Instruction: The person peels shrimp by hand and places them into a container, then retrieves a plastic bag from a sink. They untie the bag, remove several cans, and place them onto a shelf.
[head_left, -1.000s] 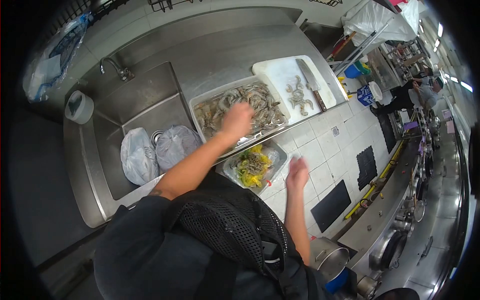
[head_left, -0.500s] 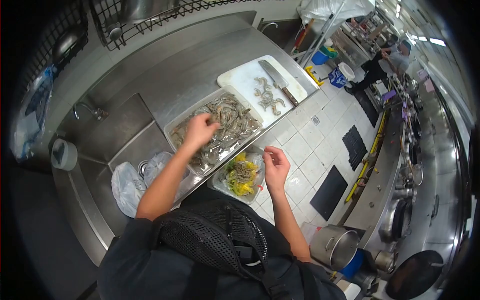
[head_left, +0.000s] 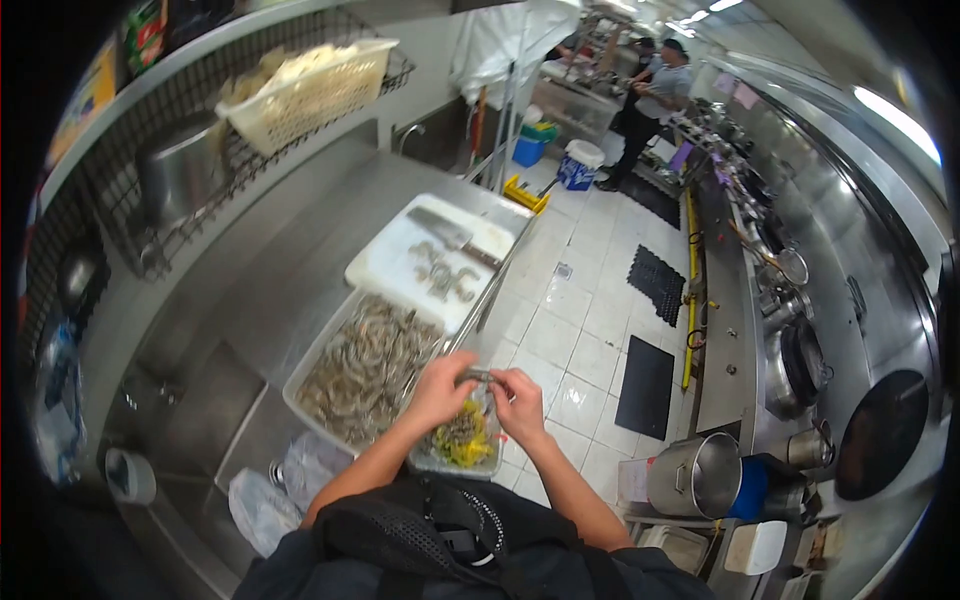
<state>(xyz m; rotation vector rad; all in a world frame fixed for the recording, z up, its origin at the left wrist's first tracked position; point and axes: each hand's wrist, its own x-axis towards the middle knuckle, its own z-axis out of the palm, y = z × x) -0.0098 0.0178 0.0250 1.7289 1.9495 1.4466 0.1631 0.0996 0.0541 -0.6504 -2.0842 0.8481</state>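
A grey raw shrimp [head_left: 478, 375] is pinched between my two hands, above the front edge of the counter. My left hand [head_left: 442, 388] is closed on one end of it, and my right hand [head_left: 518, 402] grips the other end. Below them a lined bin [head_left: 455, 465] holds yellow and green scraps with grey shells on top. To the left, a clear tub [head_left: 292, 388] is full of whole shrimp. Several shrimp [head_left: 440, 272] lie on the white cutting board [head_left: 380, 255], beside a broad-bladed knife [head_left: 450, 232].
At left is a steel sink [head_left: 215, 400] with plastic bags [head_left: 262, 510] by it. Overhead, a wire shelf carries a cream basket [head_left: 310, 95] and a metal pot [head_left: 185, 165]. A stockpot [head_left: 690, 475] stands at lower right. Down the aisle stands a person [head_left: 660, 90].
My left hand has left the shrimp tub and come over to my right hand, now with a shrimp between them. The camera view has tilted up, showing more shelf and aisle.
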